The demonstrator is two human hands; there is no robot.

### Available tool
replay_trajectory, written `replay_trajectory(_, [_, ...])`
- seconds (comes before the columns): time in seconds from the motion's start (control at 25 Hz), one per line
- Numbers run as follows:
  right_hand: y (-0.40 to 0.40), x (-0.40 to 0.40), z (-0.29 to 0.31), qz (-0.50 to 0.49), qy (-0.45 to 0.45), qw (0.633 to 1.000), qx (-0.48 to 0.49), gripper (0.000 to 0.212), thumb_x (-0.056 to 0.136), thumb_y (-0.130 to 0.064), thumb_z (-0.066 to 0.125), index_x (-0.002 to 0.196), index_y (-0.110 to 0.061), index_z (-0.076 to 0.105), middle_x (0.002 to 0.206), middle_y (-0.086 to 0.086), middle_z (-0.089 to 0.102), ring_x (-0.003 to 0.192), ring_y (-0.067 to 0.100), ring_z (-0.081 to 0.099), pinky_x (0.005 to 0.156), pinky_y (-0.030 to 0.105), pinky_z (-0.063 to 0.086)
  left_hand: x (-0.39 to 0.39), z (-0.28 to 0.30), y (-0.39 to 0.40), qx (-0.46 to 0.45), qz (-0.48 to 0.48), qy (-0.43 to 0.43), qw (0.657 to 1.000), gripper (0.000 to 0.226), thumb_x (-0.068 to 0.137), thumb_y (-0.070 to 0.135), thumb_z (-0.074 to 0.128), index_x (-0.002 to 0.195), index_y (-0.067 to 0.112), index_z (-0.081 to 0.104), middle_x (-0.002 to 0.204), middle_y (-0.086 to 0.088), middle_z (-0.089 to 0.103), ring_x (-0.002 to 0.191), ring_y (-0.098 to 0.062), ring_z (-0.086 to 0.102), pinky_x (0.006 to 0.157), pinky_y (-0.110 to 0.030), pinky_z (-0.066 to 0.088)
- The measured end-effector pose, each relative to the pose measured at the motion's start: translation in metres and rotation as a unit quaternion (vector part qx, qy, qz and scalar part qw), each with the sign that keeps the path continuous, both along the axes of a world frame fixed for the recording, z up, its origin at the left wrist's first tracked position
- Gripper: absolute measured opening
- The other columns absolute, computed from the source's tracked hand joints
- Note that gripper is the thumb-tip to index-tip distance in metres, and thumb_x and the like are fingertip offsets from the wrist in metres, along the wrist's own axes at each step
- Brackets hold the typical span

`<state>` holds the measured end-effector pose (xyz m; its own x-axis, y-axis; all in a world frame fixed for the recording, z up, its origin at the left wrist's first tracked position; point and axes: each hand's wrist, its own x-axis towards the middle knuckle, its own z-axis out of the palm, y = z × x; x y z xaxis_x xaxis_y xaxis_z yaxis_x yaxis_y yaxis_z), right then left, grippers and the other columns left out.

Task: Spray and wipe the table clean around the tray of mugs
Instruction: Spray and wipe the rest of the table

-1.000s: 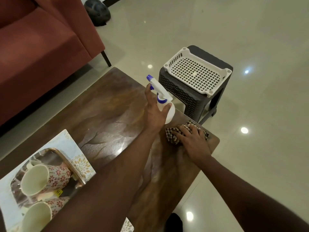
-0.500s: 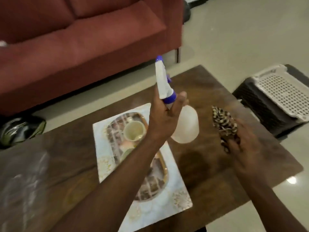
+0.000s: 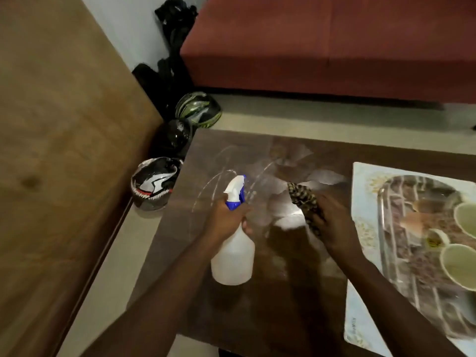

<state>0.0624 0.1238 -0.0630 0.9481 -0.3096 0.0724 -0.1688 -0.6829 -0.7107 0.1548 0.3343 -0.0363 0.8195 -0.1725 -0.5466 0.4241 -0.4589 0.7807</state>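
Since half a second ago, the view has swung to the other end of the bench (image 3: pixel 231 318), so the tray of mugs (image 3: pixel 401 266) now sits at the right edge of the frame instead of the middle, and both hands have come across to this end.

At centre frame, the left hand (image 3: pixel 226 220) is wrapped round the neck of a white spray bottle (image 3: pixel 233 258) with a blue collar, a finger near the trigger. The bottle's long axis runs up the frame, nozzle pointing toward the upper middle, over a patch of bench streaked with wet arcs. Just to its right, the right hand (image 3: pixel 332 222) clutches a bunched checked cloth (image 3: pixel 304 199), fingers curled round it, low over the bench; whether the cloth touches the surface is unclear because of blur.

The wet streaks lie above and between the two hands in the frame, nearer the cloth hand, so the wipe probably falls to that hand, sweeping toward the upper left. The tray rests on a pale mat (image 3: pixel 360 318) right of the cloth hand.

Helmets (image 3: pixel 154 184) sit on the floor at left, a red sofa (image 3: pixel 334 47) along the top.
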Motion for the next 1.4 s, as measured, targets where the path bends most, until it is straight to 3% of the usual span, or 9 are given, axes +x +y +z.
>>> replay_trajectory(0.16, [0.041,0.047,-0.043,0.004,0.072,0.996,-0.045,0.029,0.084,-0.006,0.063,0.114,-0.007,0.063,0.108,0.015,0.064,0.095,0.034,0.06,0.073,0.036,0.044,0.03,-0.026,0.057,0.021,-0.011,0.031,0.999,0.014,0.088,0.022,0.061,0.094,0.01,0.06,0.059,-0.01,0.063,0.056,-0.03,0.068,0.062,-0.039,0.059])
replay_trajectory(0.28, [0.051,0.07,-0.062,-0.009,0.099,0.991,-0.084,0.027,0.088,-0.009,0.06,0.115,-0.008,0.062,0.111,0.012,0.063,0.094,0.031,0.06,0.071,0.032,0.041,0.051,-0.039,0.077,0.004,-0.03,0.063,0.998,0.012,0.087,0.019,0.061,0.096,0.011,0.059,0.056,-0.008,0.062,0.053,-0.025,0.067,0.057,-0.031,0.055])
replay_trajectory(0.4, [0.058,0.077,-0.073,-0.016,0.118,0.984,-0.129,0.029,0.09,-0.008,0.057,0.118,-0.007,0.061,0.118,0.014,0.06,0.098,0.034,0.058,0.076,0.035,0.043,0.062,-0.049,0.08,0.032,-0.057,0.056,0.996,0.004,0.085,0.015,0.057,0.086,0.012,0.06,0.051,-0.005,0.061,0.049,-0.025,0.067,0.059,-0.033,0.056])
replay_trajectory(0.6, [0.044,0.087,-0.085,-0.045,0.126,0.98,-0.146,0.032,0.092,-0.009,0.054,0.124,-0.012,0.058,0.124,0.011,0.06,0.088,0.036,0.058,0.069,0.032,0.037,0.088,-0.056,0.069,0.015,-0.059,0.113,0.992,0.021,0.087,0.015,0.058,0.105,0.004,0.062,0.054,-0.007,0.061,0.053,-0.029,0.066,0.061,-0.035,0.055])
replay_trajectory(0.76, [0.03,0.097,-0.094,-0.05,0.15,0.976,-0.149,0.035,0.093,-0.016,0.052,0.129,-0.019,0.055,0.125,0.008,0.059,0.089,0.036,0.058,0.075,0.043,0.047,0.11,-0.056,0.055,0.043,-0.065,0.114,0.99,0.013,0.09,0.017,0.061,0.098,0.008,0.058,0.052,-0.006,0.06,0.054,-0.027,0.068,0.057,-0.03,0.055])
replay_trajectory(0.84, [0.03,0.099,-0.094,-0.037,0.151,0.976,-0.151,0.037,0.092,-0.016,0.054,0.129,-0.019,0.055,0.127,0.008,0.058,0.092,0.036,0.057,0.077,0.047,0.048,0.12,-0.053,0.048,0.042,-0.076,0.122,0.989,0.012,0.089,0.013,0.059,0.093,0.002,0.06,0.051,-0.007,0.059,0.054,-0.029,0.067,0.058,-0.031,0.053])
replay_trajectory(1.04, [0.029,0.104,-0.088,-0.063,0.142,0.973,-0.172,0.038,0.09,-0.016,0.059,0.128,-0.022,0.057,0.127,0.006,0.059,0.095,0.036,0.057,0.08,0.047,0.042,0.147,-0.054,0.044,0.033,-0.135,0.188,0.972,0.029,0.088,0.009,0.058,0.108,-0.011,0.062,0.052,-0.01,0.056,0.053,-0.031,0.066,0.058,-0.032,0.052])
replay_trajectory(1.24, [0.043,0.107,-0.104,-0.05,0.177,0.967,-0.179,0.042,0.09,-0.031,0.056,0.131,-0.035,0.05,0.135,0.005,0.051,0.116,0.039,0.043,0.088,0.052,0.034,0.177,-0.056,0.037,0.036,-0.189,0.182,0.964,0.007,0.089,0.005,0.053,0.087,-0.001,0.057,0.054,-0.013,0.051,0.045,-0.026,0.061,0.057,-0.032,0.051])
replay_trajectory(1.4, [0.066,0.115,-0.128,-0.099,0.225,0.954,-0.17,0.048,0.092,-0.041,0.051,0.138,-0.039,0.04,0.154,0.003,0.025,0.141,0.038,0.015,0.107,0.065,0.013,0.204,-0.064,0.043,0.008,-0.241,0.204,0.949,0.022,0.087,0.008,0.058,0.099,-0.01,0.063,0.052,-0.011,0.054,0.046,-0.026,0.06,0.06,-0.036,0.053])
